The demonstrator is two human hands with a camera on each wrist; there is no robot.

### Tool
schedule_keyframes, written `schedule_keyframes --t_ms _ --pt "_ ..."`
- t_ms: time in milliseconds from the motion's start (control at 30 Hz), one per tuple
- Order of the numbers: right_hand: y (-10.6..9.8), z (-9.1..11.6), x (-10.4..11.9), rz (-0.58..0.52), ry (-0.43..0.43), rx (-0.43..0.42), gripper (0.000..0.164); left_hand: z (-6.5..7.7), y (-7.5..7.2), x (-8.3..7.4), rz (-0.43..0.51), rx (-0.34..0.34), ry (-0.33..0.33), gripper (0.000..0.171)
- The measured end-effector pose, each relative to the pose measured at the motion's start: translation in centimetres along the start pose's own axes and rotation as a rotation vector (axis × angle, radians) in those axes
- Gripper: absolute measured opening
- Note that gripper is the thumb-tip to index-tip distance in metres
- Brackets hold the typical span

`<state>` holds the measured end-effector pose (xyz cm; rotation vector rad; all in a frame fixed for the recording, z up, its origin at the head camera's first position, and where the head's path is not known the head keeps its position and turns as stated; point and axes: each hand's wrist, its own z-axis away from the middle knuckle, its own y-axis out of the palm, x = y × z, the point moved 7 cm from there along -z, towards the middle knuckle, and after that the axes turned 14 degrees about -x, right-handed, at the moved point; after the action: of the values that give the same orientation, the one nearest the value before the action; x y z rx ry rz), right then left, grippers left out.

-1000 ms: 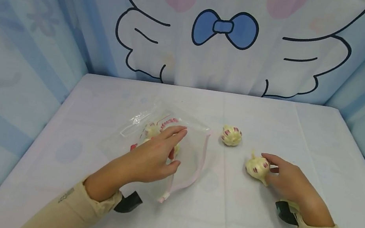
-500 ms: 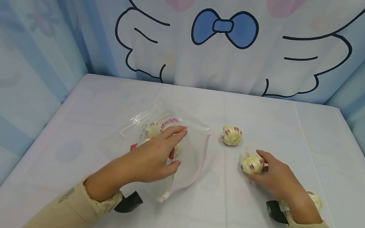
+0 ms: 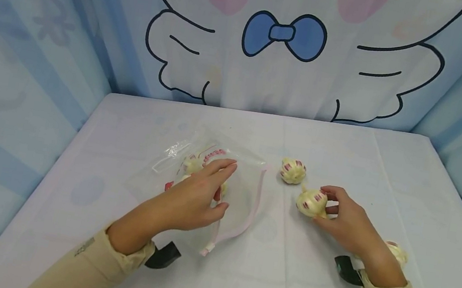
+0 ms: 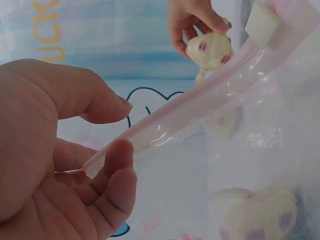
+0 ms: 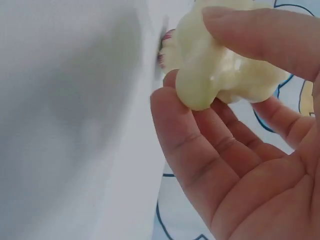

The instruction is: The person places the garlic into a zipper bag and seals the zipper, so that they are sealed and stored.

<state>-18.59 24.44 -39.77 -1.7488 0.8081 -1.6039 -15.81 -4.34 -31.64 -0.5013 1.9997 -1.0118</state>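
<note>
Left hand point(image 3: 196, 194) grips part-filled bag point(image 3: 243, 189); right hand point(image 3: 351, 228) pinches loose bulb point(image 3: 310, 203). Also unbagged: far bulb point(image 3: 292, 171), its 11 o'clock; near bulb point(image 3: 399, 252), 4.

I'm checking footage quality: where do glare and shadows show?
Head: bright glare on the clear bag, soft shadow beside the right hand; left wrist: small highlights along the pink zip strip; right wrist: broad, soft-edged shadow on the white tablecloth, glints on the garlic bulb.

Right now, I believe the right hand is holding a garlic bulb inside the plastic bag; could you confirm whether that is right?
Not quite: the right hand is holding a garlic bulb, but outside the plastic bag, to its right, as the head view shows.
</note>
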Motion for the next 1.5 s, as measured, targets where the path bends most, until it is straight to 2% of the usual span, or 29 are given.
schedule_keyframes --t_ms 200,333,600,733,933,1167,1500 --pt "0.0 0.2 0.9 -0.016 -0.033 -0.021 0.068 0.0 0.0 0.0 0.001 -0.003 0.004 0.072" --pt "-0.3 0.5 1.3 -0.027 -0.072 -0.063 0.067 0.1 0.0 0.1 0.012 -0.002 -0.002 0.072" --pt "-1.1 1.1 2.4 -0.048 -0.092 -0.176 0.045 0.1 0.2 0.2 0.021 0.005 -0.019 0.073" --pt "-1.5 1.5 3.3 -0.08 -0.154 -0.243 0.035 0.1 0.3 0.2 0.019 0.006 -0.02 0.072" --pt "-1.7 1.8 4.5 -0.141 -0.267 -0.315 0.031 0.1 0.3 0.3 0.02 0.004 -0.015 0.072" --pt "-1.4 2.2 6.5 -0.238 -0.377 -0.306 0.032 0.0 0.3 0.2 0.016 -0.014 0.011 0.072" --pt "0.7 2.3 8.7 -0.254 -0.451 -0.245 0.032 -0.3 0.2 0.1 -0.003 -0.008 0.01 0.072"
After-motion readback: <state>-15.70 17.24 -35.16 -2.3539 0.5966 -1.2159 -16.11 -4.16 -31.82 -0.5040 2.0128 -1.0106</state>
